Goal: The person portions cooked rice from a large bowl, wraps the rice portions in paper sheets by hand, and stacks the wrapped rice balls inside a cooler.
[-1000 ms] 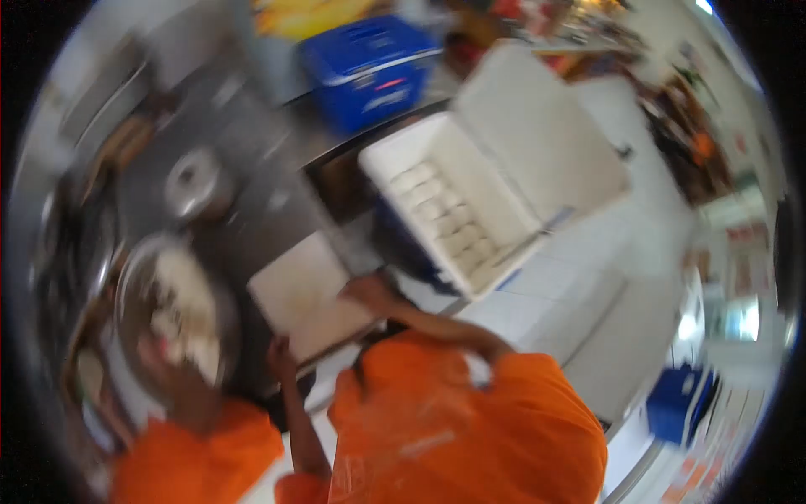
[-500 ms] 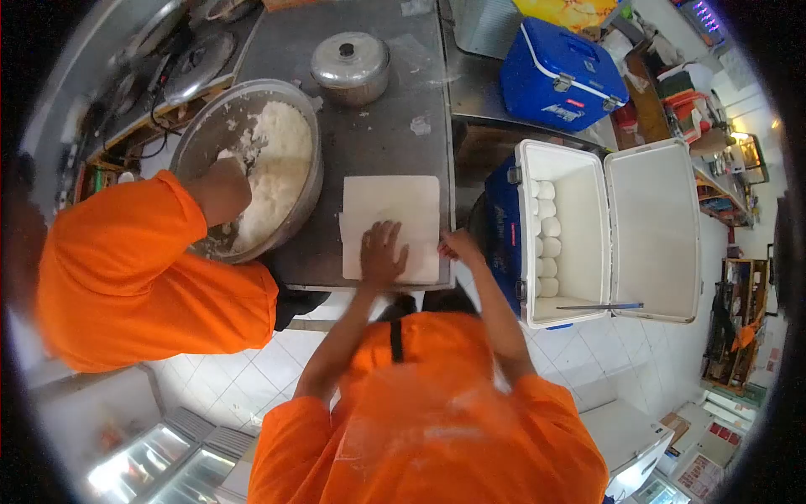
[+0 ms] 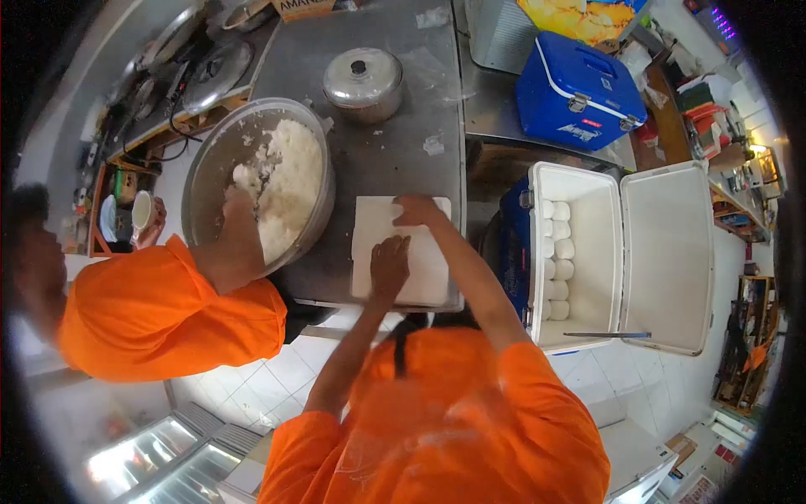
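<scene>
Lettered box [image 3: 306, 10] incomplete (top edge)

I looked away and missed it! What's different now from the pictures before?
The right hand moved away from the body, from beside the table's near right edge to the far edge of the white sheets. The left hand stayed on the sheets, but its spread fingers drew together. The co-worker's hand is still in the big basin, and the white cooler lid stayed open.

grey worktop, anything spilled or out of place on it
A small pale scrap lies loose beyond the stacked sheets, right of the lidded pot. It looks odd because it seems like stray litter, possibly plastic. The pot stands upright.
</scene>
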The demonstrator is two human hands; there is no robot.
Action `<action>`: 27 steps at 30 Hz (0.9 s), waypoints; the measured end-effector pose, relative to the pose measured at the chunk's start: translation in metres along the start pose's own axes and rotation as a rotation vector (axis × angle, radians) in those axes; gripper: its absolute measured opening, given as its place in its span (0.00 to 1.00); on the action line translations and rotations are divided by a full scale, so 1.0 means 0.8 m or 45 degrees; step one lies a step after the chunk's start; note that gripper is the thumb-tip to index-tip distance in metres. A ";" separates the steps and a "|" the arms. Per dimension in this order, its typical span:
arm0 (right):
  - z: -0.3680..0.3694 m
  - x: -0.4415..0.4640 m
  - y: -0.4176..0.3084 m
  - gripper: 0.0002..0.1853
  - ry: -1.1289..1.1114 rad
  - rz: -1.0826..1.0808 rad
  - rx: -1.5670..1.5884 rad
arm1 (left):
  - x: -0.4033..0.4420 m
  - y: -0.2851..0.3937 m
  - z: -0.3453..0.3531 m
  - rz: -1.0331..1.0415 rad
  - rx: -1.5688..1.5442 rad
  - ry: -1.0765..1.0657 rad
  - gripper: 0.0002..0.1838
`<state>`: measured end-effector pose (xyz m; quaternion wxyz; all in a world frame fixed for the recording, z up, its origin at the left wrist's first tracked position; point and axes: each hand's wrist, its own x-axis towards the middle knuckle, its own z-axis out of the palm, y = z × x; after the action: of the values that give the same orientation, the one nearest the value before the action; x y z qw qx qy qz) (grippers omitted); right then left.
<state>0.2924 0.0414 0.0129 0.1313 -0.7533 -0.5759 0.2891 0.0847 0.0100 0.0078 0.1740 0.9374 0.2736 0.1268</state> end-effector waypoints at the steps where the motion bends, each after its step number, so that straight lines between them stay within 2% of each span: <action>1: 0.000 0.001 -0.012 0.25 -0.025 -0.030 -0.119 | 0.008 -0.009 -0.001 0.013 0.088 -0.041 0.30; 2: 0.001 -0.002 -0.023 0.25 -0.057 -0.062 -0.239 | 0.012 -0.017 -0.001 0.020 0.173 -0.085 0.28; 3: 0.009 -0.010 -0.013 0.19 0.056 -0.027 -0.266 | 0.020 -0.009 -0.016 0.007 0.172 -0.089 0.28; 5: -0.017 -0.051 -0.028 0.17 0.060 -0.074 -0.318 | 0.048 0.025 -0.067 -0.252 0.080 0.234 0.25; 6: -0.022 -0.075 -0.040 0.14 0.074 -0.107 -0.367 | 0.054 0.025 -0.074 -0.261 0.072 0.235 0.25; 8: 0.029 -0.129 -0.051 0.15 0.276 -0.414 -0.607 | 0.058 0.026 -0.077 -0.147 0.202 0.318 0.15; 9: 0.049 -0.145 -0.052 0.15 0.263 -0.410 -0.608 | 0.050 0.024 -0.077 -0.154 0.193 0.311 0.15; 11: 0.065 -0.154 -0.044 0.17 0.674 -0.477 -0.332 | 0.045 0.007 -0.080 -0.191 0.187 -0.030 0.11; 12: 0.067 -0.158 -0.045 0.17 0.663 -0.476 -0.335 | 0.030 -0.011 -0.079 -0.197 0.178 -0.033 0.11; 14: 0.067 -0.158 -0.051 0.16 0.724 -0.498 -0.348 | 0.002 -0.054 -0.069 -0.489 0.139 0.272 0.12; 15: 0.066 -0.156 -0.047 0.16 0.743 -0.488 -0.357 | 0.004 -0.058 -0.063 -0.467 0.137 0.279 0.12; 17: 0.074 -0.160 -0.029 0.15 0.725 -0.546 -0.317 | 0.002 -0.064 -0.057 -0.150 -0.462 0.363 0.14; 18: 0.072 -0.165 -0.021 0.15 0.724 -0.537 -0.312 | 0.006 -0.051 -0.056 -0.148 -0.463 0.353 0.14; 20: 0.058 -0.180 -0.001 0.14 0.552 -0.365 -0.142 | 0.020 -0.005 -0.051 0.264 -0.213 0.204 0.12; 22: 0.030 -0.187 -0.007 0.13 0.524 -0.335 -0.236 | 0.017 -0.012 -0.039 0.242 -0.301 0.252 0.12; 24: 0.025 -0.187 -0.040 0.10 0.787 -0.089 0.593 | 0.015 -0.020 -0.026 0.223 -0.389 0.278 0.12; 25: 0.041 -0.179 -0.039 0.10 0.781 -0.081 0.595 | 0.008 -0.023 -0.022 0.127 -0.459 0.256 0.12; 27: 0.072 -0.148 -0.026 0.10 0.715 0.196 1.045 | 0.003 -0.049 -0.012 0.051 -0.523 0.228 0.11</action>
<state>0.2218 -0.0721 0.0117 0.5449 -0.7286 -0.2999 0.2867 0.0647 0.0448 0.0011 0.3337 0.8725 0.2376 0.2661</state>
